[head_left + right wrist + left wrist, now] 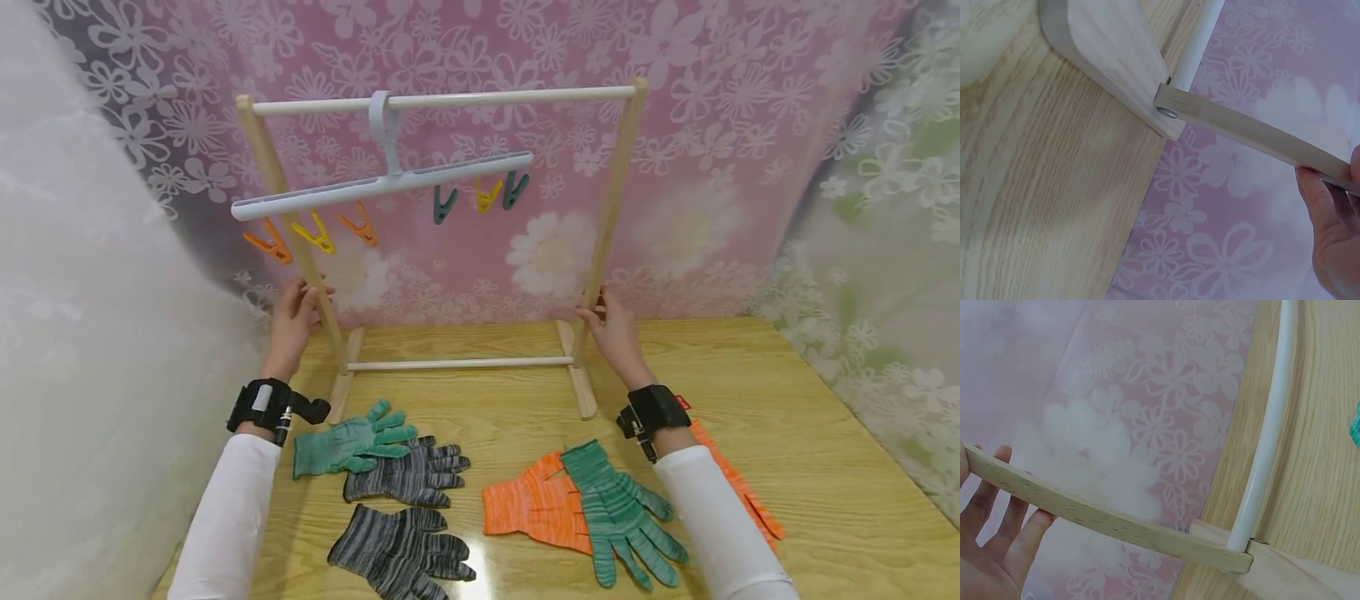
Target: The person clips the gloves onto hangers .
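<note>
A small garment rack [450, 100] with wooden posts and white bars stands at the back of the table. My left hand [291, 325] grips its left post [1104, 522], the fingers on both sides of the wood. On the other side my right hand [617, 333] holds the right post [611, 200] low down, thumb and fingers about it. From the top bar hangs a pale blue hanger [390, 182], tilted with its left end lower. Below it hang orange clips [270, 242], yellow clips [315, 233] and dark green clips [444, 206].
On the table [705, 367] in front lie a green glove [348, 446] overlapping a grey striped glove [405, 475], another grey glove [397, 550], and a green glove [626, 517] over an orange glove [532, 504]. Another orange piece [738, 483] is partly behind the right forearm. A flowered curtain [712, 167] hangs behind.
</note>
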